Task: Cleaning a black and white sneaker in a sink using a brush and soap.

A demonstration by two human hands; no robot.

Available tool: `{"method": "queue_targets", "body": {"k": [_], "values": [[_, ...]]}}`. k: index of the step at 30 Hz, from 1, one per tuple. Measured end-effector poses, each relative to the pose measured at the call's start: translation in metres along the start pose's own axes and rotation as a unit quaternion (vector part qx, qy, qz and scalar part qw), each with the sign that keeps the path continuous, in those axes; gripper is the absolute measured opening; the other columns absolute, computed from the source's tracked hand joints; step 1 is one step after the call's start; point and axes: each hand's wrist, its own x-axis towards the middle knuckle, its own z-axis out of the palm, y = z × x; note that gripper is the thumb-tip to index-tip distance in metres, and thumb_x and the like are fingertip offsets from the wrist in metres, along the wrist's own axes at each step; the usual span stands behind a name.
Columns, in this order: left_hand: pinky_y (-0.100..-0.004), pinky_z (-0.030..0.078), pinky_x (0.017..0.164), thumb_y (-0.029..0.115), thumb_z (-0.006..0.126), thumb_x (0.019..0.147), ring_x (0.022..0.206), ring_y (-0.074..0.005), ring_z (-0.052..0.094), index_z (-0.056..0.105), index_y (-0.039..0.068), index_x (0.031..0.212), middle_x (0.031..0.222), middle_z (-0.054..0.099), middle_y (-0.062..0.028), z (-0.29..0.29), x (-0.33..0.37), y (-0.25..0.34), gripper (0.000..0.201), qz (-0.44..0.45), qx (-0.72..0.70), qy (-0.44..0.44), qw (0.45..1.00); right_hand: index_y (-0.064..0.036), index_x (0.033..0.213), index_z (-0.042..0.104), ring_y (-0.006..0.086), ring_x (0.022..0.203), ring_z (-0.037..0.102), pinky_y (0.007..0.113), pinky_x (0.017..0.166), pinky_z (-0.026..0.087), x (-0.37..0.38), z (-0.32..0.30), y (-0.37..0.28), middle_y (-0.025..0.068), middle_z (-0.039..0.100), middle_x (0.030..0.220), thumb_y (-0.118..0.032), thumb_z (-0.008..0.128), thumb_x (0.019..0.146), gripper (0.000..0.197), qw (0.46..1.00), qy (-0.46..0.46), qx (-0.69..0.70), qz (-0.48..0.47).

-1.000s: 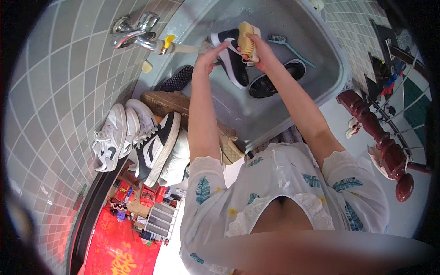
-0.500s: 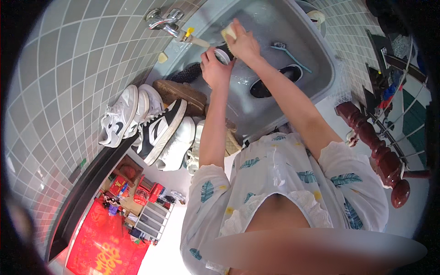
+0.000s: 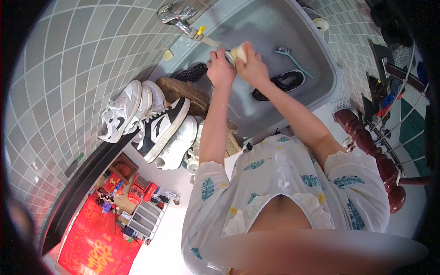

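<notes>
Since the earlier frame, we find the right hand (image 3: 253,68) has drawn its scrubbing brush (image 3: 238,53) nearer the body, in beside the left hand (image 3: 221,68). Left of the left fingers, room is restricted: a brown shoe (image 3: 183,94) and a black-and-white sneaker (image 3: 162,130) crowd that side, and the tap (image 3: 176,18) stands beyond. Right of the right fingers, we record open room in the grey basin (image 3: 268,27) toward its far wall. Left fingers grip the half-hidden shoe (image 3: 229,58), its white edge showing between both hands. Right fingers are closed round the brush, bristles facing that shoe; we cannot confirm contact. Further right of them lie a black shoe (image 3: 288,81) and a thin blue-green brush (image 3: 298,65).
</notes>
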Motion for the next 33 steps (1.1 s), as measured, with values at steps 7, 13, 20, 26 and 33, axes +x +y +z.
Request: {"method": "queue_targets", "body": {"k": [7, 13, 20, 26, 33], "values": [[-0.0409, 0.048, 0.084, 0.044, 0.081, 0.057, 0.103, -0.0328, 0.059, 0.048, 0.005, 0.120, 0.115, 0.057, -0.0179, 0.005, -0.006, -0.015, 0.082, -0.002, -0.055, -0.212, 0.976, -0.0174, 0.133, 0.036, 0.0285, 0.089, 0.060, 0.050, 0.074, 0.051, 0.044, -0.008, 0.100, 0.0089, 0.057, 0.109, -0.040, 0.060, 0.085, 0.059, 0.814, -0.197, 0.477, 0.267], [-0.0371, 0.040, 0.095, 0.046, 0.075, 0.070, 0.110, -0.0350, 0.053, 0.046, -0.005, 0.120, 0.116, 0.056, -0.0230, -0.017, 0.029, -0.041, 0.076, 0.013, -0.285, -0.056, 0.957, -0.0124, 0.122, 0.043, 0.0239, 0.083, 0.061, 0.044, 0.067, 0.055, 0.038, 0.028, 0.125, 0.0086, 0.056, 0.101, -0.031, 0.062, 0.087, 0.044, 0.675, -0.165, 0.655, 0.297], [-0.0285, 0.043, 0.086, 0.007, 0.052, 0.092, 0.093, -0.0145, 0.058, 0.045, 0.001, 0.110, 0.111, 0.056, -0.0130, -0.067, 0.060, 0.002, 0.020, 0.081, -0.571, 0.004, 0.817, -0.0089, 0.122, 0.029, 0.0275, 0.080, 0.063, 0.047, 0.068, 0.058, 0.044, 0.047, 0.101, 0.0140, 0.053, 0.099, -0.004, 0.061, 0.083, 0.050, 0.714, -0.070, 0.640, 0.273], [-0.0274, 0.045, 0.079, 0.011, 0.052, 0.093, 0.082, -0.0139, 0.057, 0.041, 0.000, 0.111, 0.095, 0.052, -0.0073, -0.062, 0.058, 0.004, 0.023, 0.072, -0.567, 0.051, 0.819, -0.0110, 0.118, 0.032, 0.0309, 0.077, 0.064, 0.049, 0.066, 0.058, 0.043, 0.061, 0.087, 0.0156, 0.052, 0.099, 0.000, 0.061, 0.081, 0.049, 0.706, -0.069, 0.643, 0.288], [-0.0271, 0.045, 0.076, 0.014, 0.054, 0.093, 0.080, -0.0133, 0.056, 0.043, -0.001, 0.110, 0.098, 0.053, -0.0075, -0.063, 0.058, 0.006, 0.025, 0.051, -0.567, 0.036, 0.821, -0.0092, 0.115, 0.037, 0.0276, 0.079, 0.063, 0.045, 0.062, 0.055, 0.040, 0.091, 0.086, 0.0096, 0.055, 0.098, 0.000, 0.067, 0.075, 0.051, 0.772, 0.076, 0.564, 0.284]]}}
